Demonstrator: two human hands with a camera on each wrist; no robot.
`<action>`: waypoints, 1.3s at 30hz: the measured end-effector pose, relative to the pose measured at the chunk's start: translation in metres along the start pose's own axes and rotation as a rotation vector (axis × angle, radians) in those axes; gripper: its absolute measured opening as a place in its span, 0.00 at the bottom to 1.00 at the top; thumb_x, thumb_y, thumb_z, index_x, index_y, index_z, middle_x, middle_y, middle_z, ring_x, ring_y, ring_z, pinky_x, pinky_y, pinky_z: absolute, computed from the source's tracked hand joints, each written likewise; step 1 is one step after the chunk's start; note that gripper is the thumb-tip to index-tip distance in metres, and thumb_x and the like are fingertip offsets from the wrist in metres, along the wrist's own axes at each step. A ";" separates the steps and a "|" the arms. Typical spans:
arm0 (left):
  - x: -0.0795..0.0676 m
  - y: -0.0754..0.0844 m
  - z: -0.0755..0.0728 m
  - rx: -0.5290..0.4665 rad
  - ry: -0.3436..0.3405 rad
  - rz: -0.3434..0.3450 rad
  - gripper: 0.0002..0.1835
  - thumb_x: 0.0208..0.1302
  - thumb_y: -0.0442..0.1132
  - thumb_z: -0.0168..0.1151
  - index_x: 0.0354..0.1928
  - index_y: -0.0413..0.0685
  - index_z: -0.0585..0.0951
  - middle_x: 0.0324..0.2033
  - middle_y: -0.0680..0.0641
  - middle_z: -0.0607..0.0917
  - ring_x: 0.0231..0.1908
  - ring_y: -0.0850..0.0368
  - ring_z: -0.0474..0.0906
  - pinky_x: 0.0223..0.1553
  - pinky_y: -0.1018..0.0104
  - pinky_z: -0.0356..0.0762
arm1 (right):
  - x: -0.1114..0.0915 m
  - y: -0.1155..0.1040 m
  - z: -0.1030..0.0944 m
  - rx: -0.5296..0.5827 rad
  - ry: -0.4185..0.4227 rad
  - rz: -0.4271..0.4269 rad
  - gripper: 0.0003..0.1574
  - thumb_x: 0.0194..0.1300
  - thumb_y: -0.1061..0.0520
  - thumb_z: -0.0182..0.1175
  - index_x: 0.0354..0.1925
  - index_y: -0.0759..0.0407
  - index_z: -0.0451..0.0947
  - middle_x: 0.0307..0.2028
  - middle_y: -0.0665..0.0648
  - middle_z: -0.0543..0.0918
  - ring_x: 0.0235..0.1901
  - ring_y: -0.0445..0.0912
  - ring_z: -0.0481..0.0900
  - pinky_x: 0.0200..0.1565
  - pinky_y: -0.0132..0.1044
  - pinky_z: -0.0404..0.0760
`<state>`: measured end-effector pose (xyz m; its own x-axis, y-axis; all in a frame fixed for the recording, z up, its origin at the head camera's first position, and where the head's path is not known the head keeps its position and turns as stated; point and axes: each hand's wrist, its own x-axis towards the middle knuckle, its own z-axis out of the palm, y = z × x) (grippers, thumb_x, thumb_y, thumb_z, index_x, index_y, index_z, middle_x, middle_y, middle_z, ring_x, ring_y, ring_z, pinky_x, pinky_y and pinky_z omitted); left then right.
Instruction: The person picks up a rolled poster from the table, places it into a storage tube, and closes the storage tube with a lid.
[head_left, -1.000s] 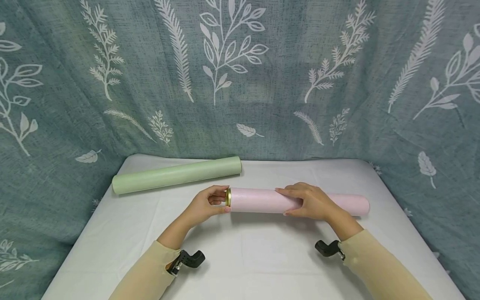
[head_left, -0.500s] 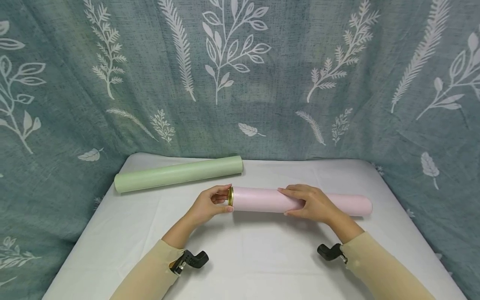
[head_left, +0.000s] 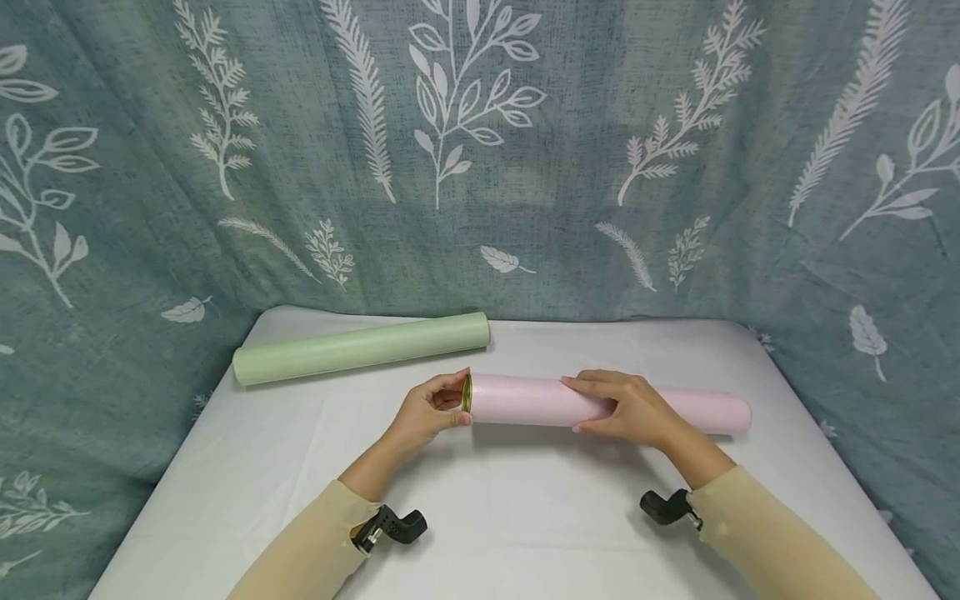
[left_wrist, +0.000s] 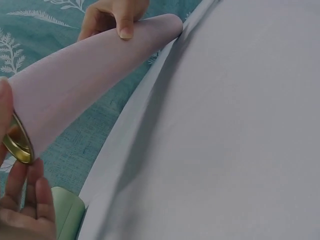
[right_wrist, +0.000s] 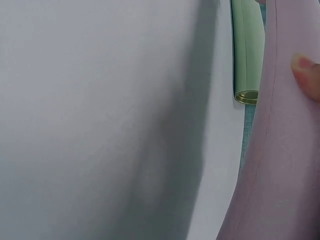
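Observation:
A long pink tube [head_left: 517,400] lies crosswise over the table, its shadow beneath it. Its left end carries a gold metal rim [head_left: 467,393], which looks hollow or recessed in the left wrist view [left_wrist: 19,142]. My left hand [head_left: 420,414] holds that end, thumb and fingers on opposite sides of the rim. Right of the tube's middle, my right hand [head_left: 628,408] grips it from above, thumb on the near side. In the right wrist view the right thumb [right_wrist: 307,77] presses on the pink surface; the other fingers are outside that view.
A pale green tube [head_left: 360,350] rests slantwise at the back left of the white-covered table [head_left: 555,517]; its end facing the right wrist camera has a gold metal cap [right_wrist: 247,96]. A leaf-patterned curtain [head_left: 570,167] surrounds the table's back and sides.
The head view has shifted slightly, so everything appears a little farther right. Both hands keep their hold on the pink tube, which stays nearly still over the table.

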<state>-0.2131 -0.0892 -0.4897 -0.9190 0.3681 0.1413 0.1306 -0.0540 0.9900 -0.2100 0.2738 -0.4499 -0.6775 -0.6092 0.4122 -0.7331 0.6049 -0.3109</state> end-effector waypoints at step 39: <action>-0.006 -0.003 0.002 0.068 0.019 0.026 0.42 0.48 0.35 0.78 0.68 0.40 0.73 0.53 0.41 0.80 0.54 0.52 0.77 0.60 0.61 0.75 | 0.000 -0.003 0.001 -0.026 -0.024 0.007 0.45 0.46 0.45 0.81 0.64 0.44 0.79 0.53 0.48 0.84 0.54 0.49 0.82 0.51 0.48 0.81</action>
<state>-0.2073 -0.0892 -0.4935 -0.9216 0.3500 0.1678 0.1793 0.0004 0.9838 -0.2078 0.2718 -0.4499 -0.6844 -0.6164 0.3894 -0.7264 0.6223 -0.2918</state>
